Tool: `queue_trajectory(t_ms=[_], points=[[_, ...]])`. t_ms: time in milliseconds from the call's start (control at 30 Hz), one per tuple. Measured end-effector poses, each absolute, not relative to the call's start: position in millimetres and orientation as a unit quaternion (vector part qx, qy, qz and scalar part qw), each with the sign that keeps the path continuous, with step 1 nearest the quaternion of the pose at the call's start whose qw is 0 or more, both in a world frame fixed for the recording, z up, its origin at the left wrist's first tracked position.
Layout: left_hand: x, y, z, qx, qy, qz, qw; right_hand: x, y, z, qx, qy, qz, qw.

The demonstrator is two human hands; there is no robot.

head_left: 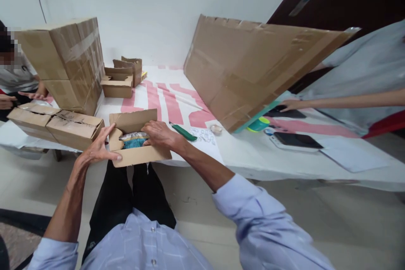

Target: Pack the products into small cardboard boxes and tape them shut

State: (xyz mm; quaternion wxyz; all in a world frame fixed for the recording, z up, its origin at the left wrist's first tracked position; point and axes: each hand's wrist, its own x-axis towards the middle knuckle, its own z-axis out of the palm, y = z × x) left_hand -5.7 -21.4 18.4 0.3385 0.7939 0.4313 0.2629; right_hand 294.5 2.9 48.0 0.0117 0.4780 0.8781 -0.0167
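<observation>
An open cardboard box (142, 157) sits at the table's front edge, its back flap raised. Inside lies a blue and white package (134, 141). My left hand (100, 147) grips the box's left end, thumb on the front side and fingers at the back corner. My right hand (160, 135) reaches into the box's right part, its fingers bent down beside the package; the fingertips are hidden, so what they hold cannot be made out. Just right of the box lies a green cutter (184, 132) on the table.
Closed boxes (74, 128) and a tall stack (68, 63) stand left, small open boxes (117, 88) behind. A large cardboard sheet (253, 67) leans at centre right. Tape (258, 124), a white device (295, 141) and papers (351, 156) lie right. People are at both sides.
</observation>
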Motion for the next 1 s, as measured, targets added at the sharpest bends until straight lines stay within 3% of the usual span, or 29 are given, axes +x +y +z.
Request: queue_trajectory(t_ms=[200, 1000], points=[[-4, -21, 15, 0.784, 0.44, 0.268, 0.347, 279, 13, 52, 0.493, 0.863, 0.022, 0.109], [-6, -19, 14, 0.788, 0.435, 0.263, 0.349, 270, 8, 63, 0.48, 0.867, 0.001, 0.134]])
